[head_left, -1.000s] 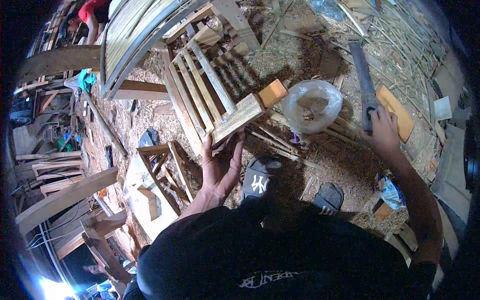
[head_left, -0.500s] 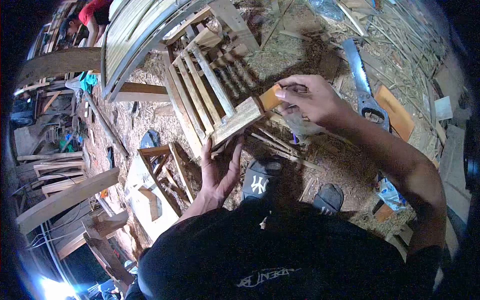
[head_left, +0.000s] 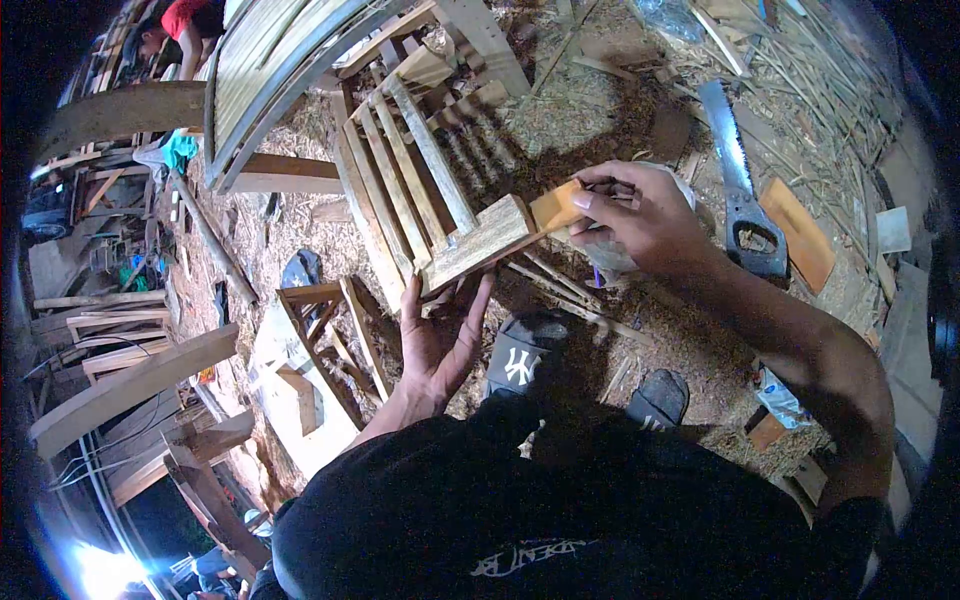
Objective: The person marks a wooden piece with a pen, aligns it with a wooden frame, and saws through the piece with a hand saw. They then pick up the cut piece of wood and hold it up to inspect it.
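A slatted wooden frame [head_left: 415,185] is tilted in front of me, its thick end rail [head_left: 480,240] nearest my body. My left hand [head_left: 438,350] supports that rail from below, thumb and fingers spread against it. Between the thumb and fingers of my right hand [head_left: 640,215] is a folded orange-brown piece, apparently sandpaper [head_left: 558,205]. It lies against the right end of the rail. Part of the sandpaper is hidden by my fingers, and the fingertips of my left hand are partly behind the wood.
A handsaw [head_left: 738,180] lies at the right beside an orange-brown board [head_left: 800,235]. Wood shavings and thin offcuts cover the ground. A curved slatted piece [head_left: 290,70] stands at upper left, with a small wooden frame [head_left: 335,330] below. Another person [head_left: 190,30] bends over at the far left.
The sandpaper now shows more of its flat face and sits at the rail's end, as my right hand has shifted slightly. My left hand keeps its hold; the view has moved a little.
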